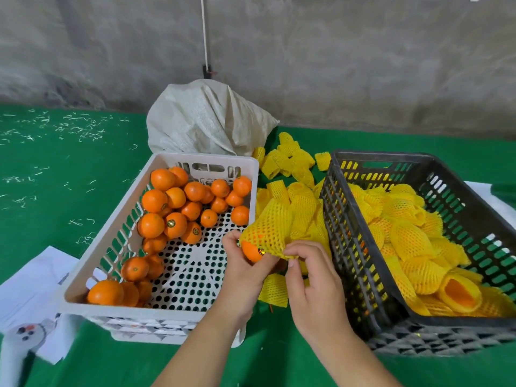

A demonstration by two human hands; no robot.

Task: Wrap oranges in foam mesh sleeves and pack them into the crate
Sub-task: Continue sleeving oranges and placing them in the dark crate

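Both hands meet between the crates: left hand (240,270) cups the orange (252,251), right hand (310,277) pinches the foam sleeve (269,229) hem — sleeve's long axis running toward 1 o'clock; dark crate (363,247) lies at 3 o'clock, nearer the right.

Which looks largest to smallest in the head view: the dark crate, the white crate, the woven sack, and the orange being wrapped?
1-2. dark crate and white crate: alike, and wide-angle distortion makes it unsure
3. woven sack, though it sits farther back
4. orange being wrapped
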